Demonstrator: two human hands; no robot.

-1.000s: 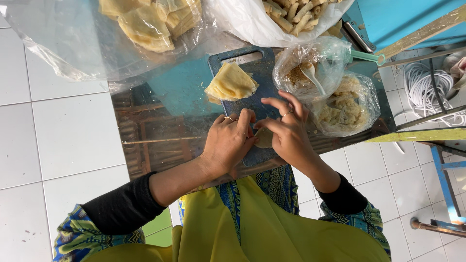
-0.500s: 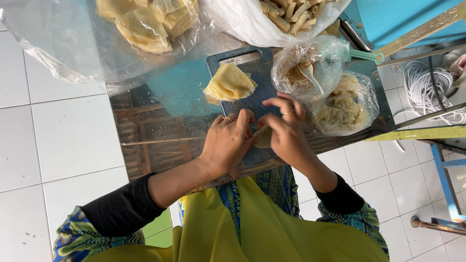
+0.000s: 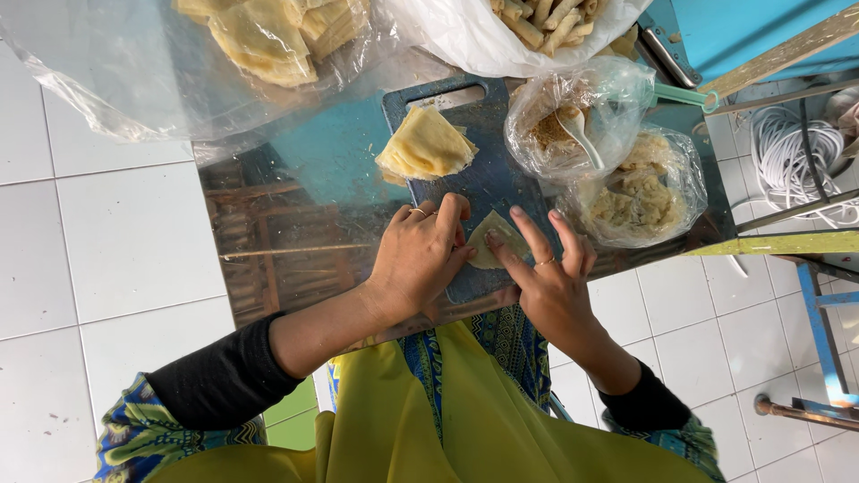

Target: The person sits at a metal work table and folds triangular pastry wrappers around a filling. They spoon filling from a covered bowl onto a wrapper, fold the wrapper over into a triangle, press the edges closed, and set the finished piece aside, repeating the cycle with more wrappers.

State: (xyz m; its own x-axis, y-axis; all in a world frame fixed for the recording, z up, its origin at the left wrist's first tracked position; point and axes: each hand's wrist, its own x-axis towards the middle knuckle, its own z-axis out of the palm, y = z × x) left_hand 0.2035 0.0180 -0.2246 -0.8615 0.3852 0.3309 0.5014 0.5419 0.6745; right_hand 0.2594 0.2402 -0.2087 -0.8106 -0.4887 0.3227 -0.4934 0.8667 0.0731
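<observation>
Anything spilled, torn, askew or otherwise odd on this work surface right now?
Nothing stands out. Both hands, left hand and right hand, press a small folded pastry wrapper on the dark cutting board. The wrapper stack sits on the board, and the filling bags look intact, with no visible spill.

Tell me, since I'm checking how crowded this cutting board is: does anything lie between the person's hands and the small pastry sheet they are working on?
Nothing visible does. The left hand and right hand both rest directly on the small pastry sheet on the cutting board. The stack of pastry sheets lies farther up the board, apart from them.
</observation>
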